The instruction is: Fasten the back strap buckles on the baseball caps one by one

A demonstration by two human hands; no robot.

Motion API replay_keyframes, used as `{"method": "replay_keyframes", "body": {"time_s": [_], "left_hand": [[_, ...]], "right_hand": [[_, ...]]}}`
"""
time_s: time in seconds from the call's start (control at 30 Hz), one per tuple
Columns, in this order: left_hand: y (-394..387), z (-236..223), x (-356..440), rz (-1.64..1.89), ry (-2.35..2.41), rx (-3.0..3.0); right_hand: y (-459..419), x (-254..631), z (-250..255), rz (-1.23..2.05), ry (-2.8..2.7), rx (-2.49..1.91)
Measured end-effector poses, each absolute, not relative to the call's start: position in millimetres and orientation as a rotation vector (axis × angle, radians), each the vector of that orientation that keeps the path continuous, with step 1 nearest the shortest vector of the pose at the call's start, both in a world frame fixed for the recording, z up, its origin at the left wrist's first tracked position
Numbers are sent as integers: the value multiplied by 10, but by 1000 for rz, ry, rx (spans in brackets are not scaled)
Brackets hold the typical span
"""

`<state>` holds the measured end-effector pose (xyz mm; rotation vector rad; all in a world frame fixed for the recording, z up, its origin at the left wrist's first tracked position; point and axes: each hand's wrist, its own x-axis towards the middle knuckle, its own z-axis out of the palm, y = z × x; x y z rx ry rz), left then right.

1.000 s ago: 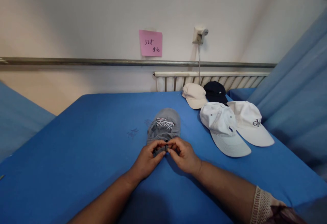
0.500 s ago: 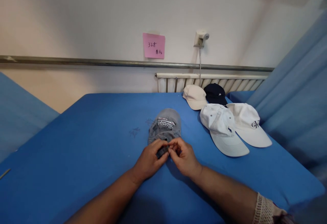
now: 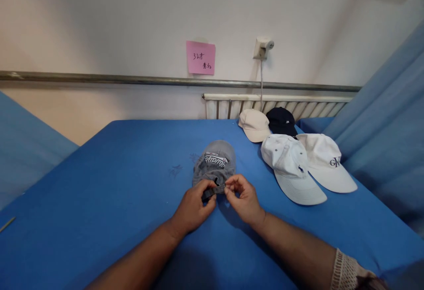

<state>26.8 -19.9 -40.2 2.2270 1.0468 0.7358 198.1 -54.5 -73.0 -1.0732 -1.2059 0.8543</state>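
Note:
A grey baseball cap (image 3: 215,161) with white lettering lies on the blue table cover (image 3: 132,184), its brim pointing away from me and its back towards me. The cap's back strap (image 3: 217,190) stretches between my hands. My left hand (image 3: 195,204) pinches the strap's left part between thumb and fingers. At its right end, my right hand (image 3: 243,199) grips the strap with thumb and fingertips. The fastening on the strap is too small to make out.
To the right lie a beige cap (image 3: 254,124), a navy cap (image 3: 281,121), a pale grey cap (image 3: 288,166) and a white cap (image 3: 323,160). Behind the table are a radiator (image 3: 238,97) and a metal rail (image 3: 149,80). Blue curtains (image 3: 391,118) hang at the sides.
My right hand has moved slightly right, away from my left hand. More of the strap now shows between them. The cap has stayed almost in place.

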Motion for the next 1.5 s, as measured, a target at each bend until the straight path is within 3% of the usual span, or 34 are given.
{"method": "replay_keyframes", "body": {"time_s": [1.5], "left_hand": [[-97,-423,193,734,1080,2268]], "right_hand": [[-509,2074,-749,935,-1162,-1063]]}}
